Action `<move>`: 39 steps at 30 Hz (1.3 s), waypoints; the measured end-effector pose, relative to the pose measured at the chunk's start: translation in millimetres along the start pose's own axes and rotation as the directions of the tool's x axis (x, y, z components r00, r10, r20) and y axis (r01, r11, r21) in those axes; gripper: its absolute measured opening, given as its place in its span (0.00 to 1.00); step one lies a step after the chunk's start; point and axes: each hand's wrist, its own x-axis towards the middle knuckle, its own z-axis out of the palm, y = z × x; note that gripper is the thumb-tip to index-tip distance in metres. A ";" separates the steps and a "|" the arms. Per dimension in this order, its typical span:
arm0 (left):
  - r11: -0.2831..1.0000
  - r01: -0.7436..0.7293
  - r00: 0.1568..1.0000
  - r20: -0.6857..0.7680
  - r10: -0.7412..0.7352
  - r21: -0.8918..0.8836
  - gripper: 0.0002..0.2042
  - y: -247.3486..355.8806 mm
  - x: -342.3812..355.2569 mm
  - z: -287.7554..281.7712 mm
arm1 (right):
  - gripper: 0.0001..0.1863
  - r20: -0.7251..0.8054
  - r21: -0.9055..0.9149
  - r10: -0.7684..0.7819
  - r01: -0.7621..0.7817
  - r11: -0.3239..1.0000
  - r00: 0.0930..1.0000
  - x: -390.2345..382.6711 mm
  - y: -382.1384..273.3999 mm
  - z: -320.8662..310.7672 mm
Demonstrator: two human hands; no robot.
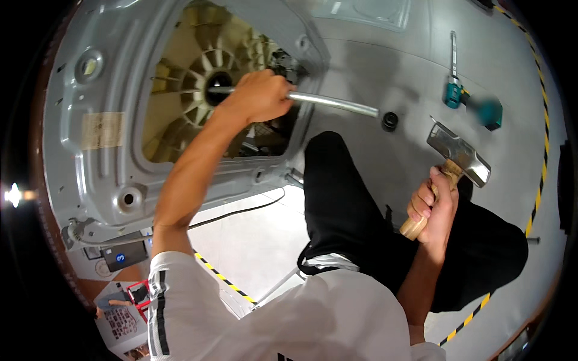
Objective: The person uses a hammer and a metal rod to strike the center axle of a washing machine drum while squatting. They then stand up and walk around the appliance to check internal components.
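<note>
Within the opening of a grey metal casing (127,78), at left: one pale, ribbed round part (194,114) with a dark hub (217,80) at its centre. Before it, one straight metal bar (335,103), silver, lying nearly level across the view; its inner end meets the hub in the picture, though whether it is seated there cannot be told. Left hand (263,96): fist closed around the bar, arm reaching across the casing's front, the longer free length projecting to the right. Just beside that free end in the view, one short black cylinder (390,121) on the grey floor (368,69). Right hand (433,204): fingers wrapped firmly about the wooden handle of one hammer (459,154), its steel head uppermost and tilted, held over the black trousers (343,198), well apart from the bar. Beyond the hammer, one teal tool (453,93) with a slender metal shaft, lying on the floor, its block-shaped end partly blurred. On the casing, one tan paper label (102,130). Below the casing, one dark cable (241,210). Along the right edge, black-and-yellow striped tape (545,114).
</note>
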 end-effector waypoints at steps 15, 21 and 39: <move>0.999 -0.025 0.991 -0.131 0.022 -0.026 0.07 -15.7 0.5 18.9 | 0.06 0.260 -0.197 0.084 -0.032 0.980 0.962 -21.1 42.5 54.8; 0.993 -0.112 0.977 -0.187 0.103 -0.041 0.08 0.5 -13.9 11.2 | 0.08 0.010 -0.042 -0.251 0.252 0.967 0.968 -36.6 -4.5 25.3; 0.979 -0.190 0.978 -0.079 0.195 0.067 0.07 -4.1 -11.3 24.7 | 0.09 0.019 -0.055 0.213 -0.212 0.976 0.977 -32.3 54.7 2.3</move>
